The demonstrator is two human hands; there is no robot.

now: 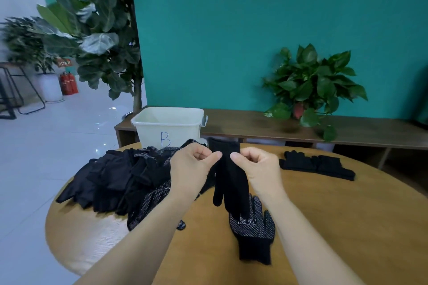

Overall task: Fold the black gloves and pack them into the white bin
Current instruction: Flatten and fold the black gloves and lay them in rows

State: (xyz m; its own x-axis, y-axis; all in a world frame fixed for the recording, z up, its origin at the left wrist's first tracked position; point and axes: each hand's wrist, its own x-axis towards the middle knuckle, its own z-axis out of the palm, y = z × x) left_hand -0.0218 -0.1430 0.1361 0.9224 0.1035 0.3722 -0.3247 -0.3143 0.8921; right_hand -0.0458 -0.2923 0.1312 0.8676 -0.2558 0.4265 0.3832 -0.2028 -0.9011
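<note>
From the head view, the left hand (194, 166) and the right hand (257, 166) pinch one black glove (231, 183) by the sides of its cuff, each grip narrow with thumb against forefinger, so the glove hangs fingers down over the middle of the round counter (335, 227). It droops straight and limp, which suggests a light, soft knit with no stiffness; the cuff band looks like the firmest place to take hold. Below it a dotted glove (253, 233) lies flat near the counter's near edge, its grip dots likely tacky rather than slippery. A loose pile of gloves (120, 180) covers the counter's left side, and folded gloves (317, 165) sit toward the right edge. The white bin (169, 126), marked B, stands at the far edge, seemingly empty.
</note>
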